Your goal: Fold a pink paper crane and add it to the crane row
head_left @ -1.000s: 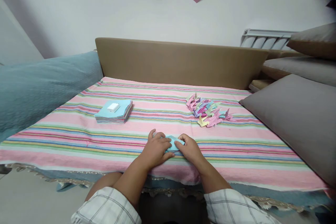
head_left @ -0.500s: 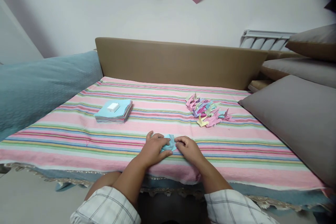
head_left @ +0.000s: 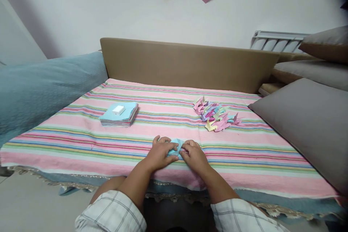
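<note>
A small blue sheet of origami paper (head_left: 178, 142), partly folded, lies on the striped cloth near its front edge. My left hand (head_left: 161, 153) rests over the paper's left side, thumb and fingers closed on it. From the right, my right hand (head_left: 193, 154) pinches the paper's right edge between thumb and fingers. Both hands hide much of the sheet, so its exact folds cannot be made out. Farther back on the right lies a heap of folded paper cranes (head_left: 214, 114) in pink, purple, yellow, green and blue.
On the left, a stack of square paper (head_left: 119, 116) has a small white block (head_left: 119, 110) on top. Grey cushions (head_left: 301, 116) pile up at the right. A blue-covered armrest (head_left: 54, 83) bounds the left, and a brown backrest (head_left: 185, 63) stands behind the striped cloth (head_left: 152, 96).
My right hand has moved slightly left and closed in on the paper's right edge. The paper's right part shows less now. My left hand stays nearly in place.
</note>
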Tool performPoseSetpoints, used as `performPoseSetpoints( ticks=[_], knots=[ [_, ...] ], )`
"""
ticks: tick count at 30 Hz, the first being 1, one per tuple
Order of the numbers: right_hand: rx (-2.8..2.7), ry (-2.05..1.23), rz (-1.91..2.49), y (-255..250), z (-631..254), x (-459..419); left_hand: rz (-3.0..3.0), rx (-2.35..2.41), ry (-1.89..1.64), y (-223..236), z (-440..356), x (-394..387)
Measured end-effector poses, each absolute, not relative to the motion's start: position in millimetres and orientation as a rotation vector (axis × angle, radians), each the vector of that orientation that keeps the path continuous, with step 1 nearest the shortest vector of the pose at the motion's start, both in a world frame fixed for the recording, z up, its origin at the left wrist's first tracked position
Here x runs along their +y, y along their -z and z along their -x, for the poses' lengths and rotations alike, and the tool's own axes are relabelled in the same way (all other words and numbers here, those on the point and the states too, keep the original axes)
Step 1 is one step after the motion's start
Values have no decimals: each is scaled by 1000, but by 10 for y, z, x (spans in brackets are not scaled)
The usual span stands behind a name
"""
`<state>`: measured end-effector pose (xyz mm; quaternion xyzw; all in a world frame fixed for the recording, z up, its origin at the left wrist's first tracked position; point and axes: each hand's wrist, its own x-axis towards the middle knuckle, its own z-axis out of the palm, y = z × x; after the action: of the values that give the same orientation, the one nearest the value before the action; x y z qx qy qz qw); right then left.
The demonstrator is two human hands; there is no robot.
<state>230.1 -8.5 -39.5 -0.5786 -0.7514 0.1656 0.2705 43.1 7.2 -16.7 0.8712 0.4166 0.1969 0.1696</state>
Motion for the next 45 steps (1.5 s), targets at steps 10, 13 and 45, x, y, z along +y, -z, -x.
performPoseSetpoints(
  ticks=[10,13,45],
  knots=[
    [-1974,-480,1570,368,-2297,-82,-2567,1158,-508,116,-454,42],
    [-1925,-509,1529,372,-2307,-76,-2636,1142,-520,106,-465,35],
    [-2066,-765,1385,229,-2642,-139,-2833,1157,-617,49,-617,12]
  ],
)
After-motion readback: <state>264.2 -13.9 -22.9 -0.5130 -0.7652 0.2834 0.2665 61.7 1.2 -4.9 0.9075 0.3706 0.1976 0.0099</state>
